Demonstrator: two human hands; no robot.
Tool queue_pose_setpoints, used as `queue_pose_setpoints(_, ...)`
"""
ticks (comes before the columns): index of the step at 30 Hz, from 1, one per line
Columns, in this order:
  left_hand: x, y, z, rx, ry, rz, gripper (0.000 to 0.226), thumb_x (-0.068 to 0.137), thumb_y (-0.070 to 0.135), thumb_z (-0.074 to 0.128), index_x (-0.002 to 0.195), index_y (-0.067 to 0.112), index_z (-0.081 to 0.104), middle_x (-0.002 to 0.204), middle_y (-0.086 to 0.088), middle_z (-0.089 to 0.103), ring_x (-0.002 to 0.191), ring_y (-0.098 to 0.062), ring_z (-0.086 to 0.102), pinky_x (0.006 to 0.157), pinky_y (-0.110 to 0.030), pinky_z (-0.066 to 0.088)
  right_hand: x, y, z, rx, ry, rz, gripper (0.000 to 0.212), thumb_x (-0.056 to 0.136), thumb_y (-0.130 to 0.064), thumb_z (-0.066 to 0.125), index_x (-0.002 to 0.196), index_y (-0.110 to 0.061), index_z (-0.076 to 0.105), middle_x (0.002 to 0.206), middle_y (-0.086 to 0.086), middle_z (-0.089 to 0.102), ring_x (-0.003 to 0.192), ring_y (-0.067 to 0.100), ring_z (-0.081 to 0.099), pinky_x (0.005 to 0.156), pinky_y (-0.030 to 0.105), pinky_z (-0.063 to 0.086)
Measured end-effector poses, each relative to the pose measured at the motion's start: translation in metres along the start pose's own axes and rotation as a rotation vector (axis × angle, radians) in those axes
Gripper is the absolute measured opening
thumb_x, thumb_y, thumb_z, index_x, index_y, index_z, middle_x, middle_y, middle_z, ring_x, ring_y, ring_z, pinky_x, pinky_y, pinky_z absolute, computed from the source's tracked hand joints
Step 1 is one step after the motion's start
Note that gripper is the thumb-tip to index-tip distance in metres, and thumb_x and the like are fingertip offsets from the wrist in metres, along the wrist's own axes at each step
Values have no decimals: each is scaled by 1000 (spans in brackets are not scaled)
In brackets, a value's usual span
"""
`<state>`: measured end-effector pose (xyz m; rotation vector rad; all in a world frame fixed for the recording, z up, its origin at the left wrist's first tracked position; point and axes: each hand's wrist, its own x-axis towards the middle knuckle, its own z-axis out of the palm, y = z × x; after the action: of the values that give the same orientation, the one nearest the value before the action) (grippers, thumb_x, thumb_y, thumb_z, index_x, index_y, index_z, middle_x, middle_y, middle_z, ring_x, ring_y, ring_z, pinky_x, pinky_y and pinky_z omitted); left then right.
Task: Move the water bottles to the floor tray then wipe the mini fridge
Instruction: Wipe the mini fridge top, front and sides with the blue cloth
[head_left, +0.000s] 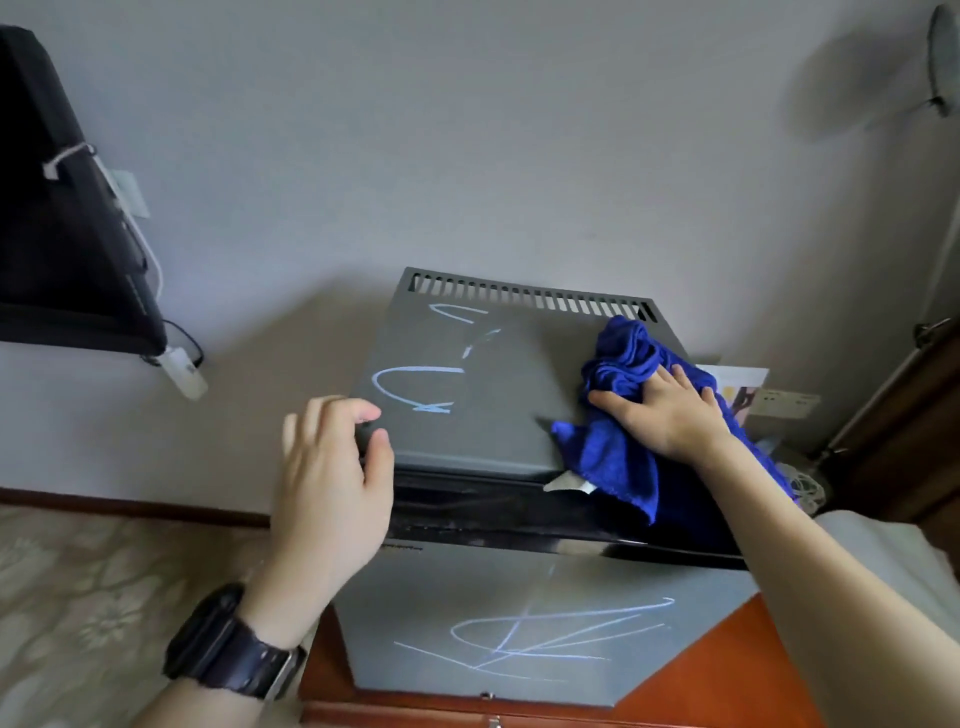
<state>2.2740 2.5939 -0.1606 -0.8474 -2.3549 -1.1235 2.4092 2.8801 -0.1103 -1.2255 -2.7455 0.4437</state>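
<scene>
A grey mini fridge (483, 431) stands on a reddish wooden cabinet, with white chalk scribbles on its top and on its door. My right hand (670, 410) lies flat on a crumpled blue cloth (618, 447) at the right side of the fridge top; part of the cloth hangs over the front edge. My left hand (332, 483) hovers at the fridge's front left corner, fingers curled and apart, holding nothing. No water bottles or floor tray are in view.
The wooden cabinet (727, 675) is under the fridge. A black bag (67, 223) with a white cable hangs on the wall at the left. Papers and a wall socket (779, 402) are behind the fridge on the right. Patterned floor (78, 597) shows at lower left.
</scene>
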Motion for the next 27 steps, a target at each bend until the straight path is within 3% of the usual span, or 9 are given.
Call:
queue_pose_setpoints(3, 0, 0, 0, -54, 25, 7, 23, 90, 25, 42, 101, 12, 56, 102, -7, 59, 92, -30, 49, 85, -34, 35, -5, -45, 17, -22, -30, 17, 83, 82, -79, 38, 153, -35, 32, 166, -13, 16, 154, 33, 2, 120, 59, 2)
queue_pose_setpoints(7, -1, -1, -2, -76, 92, 61, 21, 89, 17, 44, 104, 6, 54, 108, -14, 56, 95, -33, 49, 87, -39, 33, -21, -148, 52, -26, -74, -158, 87, 81, -80, 34, 154, -33, 28, 167, -12, 9, 154, 34, -3, 120, 59, 0)
queue_pose_setpoints(10, -3, -3, -7, -97, 133, 44, 27, 89, 12, 43, 111, 3, 55, 119, -18, 53, 102, -38, 48, 91, -41, 32, -38, -214, 71, -52, -141, -277, 78, 89, -65, 38, 154, -24, 27, 168, -9, 1, 153, 36, -10, 120, 59, -3)
queue_pose_setpoints(13, -4, -5, -8, -124, 146, 39, 31, 88, 9, 41, 114, 0, 54, 122, -21, 53, 108, -41, 48, 94, -42, 30, -42, -231, 77, -8, -174, -336, 74, 92, -55, 42, 157, -29, 17, 168, -10, 1, 154, 33, -10, 121, 57, -5)
queue_pose_setpoints(18, -2, -2, -7, -80, 73, 83, 34, 92, 21, 42, 117, 3, 55, 124, -18, 54, 107, -43, 49, 94, -46, 33, -44, -171, 64, 145, -69, -278, 75, 89, -67, 43, 154, -37, 23, 166, -14, 16, 155, 24, 6, 123, 50, 2)
queue_pose_setpoints(23, 1, -2, -6, -43, -19, 34, 44, 92, 41, 40, 114, 7, 58, 118, -13, 60, 105, -38, 51, 94, -42, 35, -50, -48, 23, 104, 150, -50, 62, 83, -67, 55, 135, -34, 52, 148, -6, 50, 141, 23, 39, 116, 44, 27)
queue_pose_setpoints(27, -1, -1, -4, -30, -35, 17, 47, 93, 46, 37, 113, 9, 59, 117, -11, 62, 103, -38, 52, 93, -43, 36, -60, 11, -2, 127, 148, 97, 82, 70, -78, 43, 141, -38, 48, 155, -10, 43, 147, 20, 31, 119, 50, 21)
